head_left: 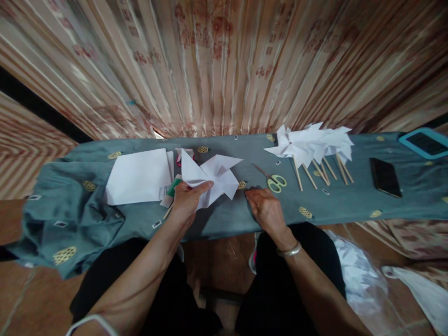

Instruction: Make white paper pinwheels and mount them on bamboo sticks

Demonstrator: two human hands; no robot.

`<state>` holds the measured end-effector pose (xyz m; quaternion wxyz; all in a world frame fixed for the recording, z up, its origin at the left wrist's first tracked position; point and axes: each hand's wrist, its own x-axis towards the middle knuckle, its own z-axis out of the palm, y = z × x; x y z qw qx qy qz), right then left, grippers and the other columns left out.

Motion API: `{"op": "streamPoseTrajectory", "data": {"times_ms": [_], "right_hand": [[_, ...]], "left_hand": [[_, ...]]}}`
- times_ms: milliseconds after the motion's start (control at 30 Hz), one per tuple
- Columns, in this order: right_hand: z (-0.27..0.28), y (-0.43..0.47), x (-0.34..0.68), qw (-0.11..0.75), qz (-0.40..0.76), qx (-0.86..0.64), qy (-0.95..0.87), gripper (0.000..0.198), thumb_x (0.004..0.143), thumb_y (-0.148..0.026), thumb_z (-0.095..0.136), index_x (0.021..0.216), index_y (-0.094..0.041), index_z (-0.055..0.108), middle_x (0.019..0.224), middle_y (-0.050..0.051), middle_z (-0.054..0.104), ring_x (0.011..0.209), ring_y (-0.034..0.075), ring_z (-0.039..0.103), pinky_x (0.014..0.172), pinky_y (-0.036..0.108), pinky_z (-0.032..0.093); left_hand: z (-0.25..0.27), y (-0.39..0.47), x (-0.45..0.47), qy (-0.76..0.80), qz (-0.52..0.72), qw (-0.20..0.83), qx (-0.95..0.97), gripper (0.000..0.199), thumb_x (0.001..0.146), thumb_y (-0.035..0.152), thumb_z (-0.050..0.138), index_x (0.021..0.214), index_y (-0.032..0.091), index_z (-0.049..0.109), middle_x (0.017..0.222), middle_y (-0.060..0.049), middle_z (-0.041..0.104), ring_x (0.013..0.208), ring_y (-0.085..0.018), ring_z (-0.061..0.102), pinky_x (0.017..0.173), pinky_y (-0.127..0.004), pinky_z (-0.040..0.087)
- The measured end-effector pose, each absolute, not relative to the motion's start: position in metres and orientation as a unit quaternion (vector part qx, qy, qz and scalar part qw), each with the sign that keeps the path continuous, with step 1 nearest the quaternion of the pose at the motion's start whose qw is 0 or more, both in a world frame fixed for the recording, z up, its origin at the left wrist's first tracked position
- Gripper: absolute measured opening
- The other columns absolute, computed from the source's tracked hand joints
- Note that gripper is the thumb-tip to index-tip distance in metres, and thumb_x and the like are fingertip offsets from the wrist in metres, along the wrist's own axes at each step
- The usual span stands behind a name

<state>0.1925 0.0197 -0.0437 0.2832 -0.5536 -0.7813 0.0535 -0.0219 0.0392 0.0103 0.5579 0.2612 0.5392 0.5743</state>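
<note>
A folded white paper pinwheel (222,179) is in my left hand (187,198), the thumb pressed near its middle. Its points fan out above the cloth. My right hand (265,207) rests low over the cloth, right of the pinwheel and just below the green-handled scissors (275,181). Its fingers are drawn together; whatever they pinch, if anything, is too small to make out. Partly behind my left hand lie a green box (174,185) and a thin stick (168,211). A small red-and-white packet (184,156) is partly covered by the pinwheel.
A stack of white paper (138,177) lies at left on the blue-green cloth (224,224). Several pinwheels on sticks (315,144) are piled at right. Beyond them are a dark phone (385,177) and a blue-framed device (425,141). A plastic bag (362,275) sits on the floor; a curtain (217,70) hangs behind.
</note>
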Motion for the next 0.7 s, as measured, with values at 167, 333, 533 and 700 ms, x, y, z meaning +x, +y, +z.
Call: {"op": "streamPoseTrajectory", "data": {"times_ms": [167,333,533,700], "right_hand": [[-0.025,0.015,0.189,0.380,0.182,-0.543,-0.726,0.021,0.090,-0.030,0.055,0.096,-0.024,0.074,0.093,0.005,0.075,0.086,0.021,0.067,0.082,0.037,0.053],[-0.006,0.011,0.184,0.476,0.295,-0.569,-0.603,0.013,0.080,-0.032,0.068,0.087,-0.024,0.075,0.080,0.001,0.075,0.070,0.017,0.065,0.070,0.032,0.054],[0.010,0.002,0.177,0.490,0.335,-0.542,-0.595,0.008,0.080,-0.026,0.068,0.087,-0.023,0.073,0.082,0.000,0.074,0.077,0.017,0.066,0.075,0.031,0.053],[0.025,-0.010,0.160,0.471,0.302,-0.509,-0.654,0.009,0.086,-0.021,0.062,0.089,-0.023,0.071,0.086,0.000,0.073,0.081,0.016,0.067,0.077,0.028,0.053]], "left_hand": [[0.009,0.039,-0.018,0.525,0.578,0.563,0.271,0.029,0.045,0.026,0.087,0.068,0.014,0.073,0.070,-0.003,0.074,0.062,-0.016,0.066,0.062,-0.027,0.051],[0.008,0.039,-0.013,0.524,0.580,0.561,0.272,0.029,0.044,0.024,0.087,0.067,0.014,0.072,0.069,-0.002,0.073,0.060,-0.015,0.064,0.063,-0.027,0.050],[0.007,0.038,-0.009,0.519,0.572,0.569,0.282,0.025,0.047,0.022,0.086,0.068,0.015,0.074,0.067,-0.001,0.073,0.057,-0.014,0.063,0.060,-0.026,0.050],[0.010,0.035,-0.003,0.528,0.564,0.547,0.323,0.019,0.052,0.020,0.083,0.067,0.015,0.073,0.064,0.000,0.072,0.055,-0.014,0.061,0.057,-0.025,0.048]]}}
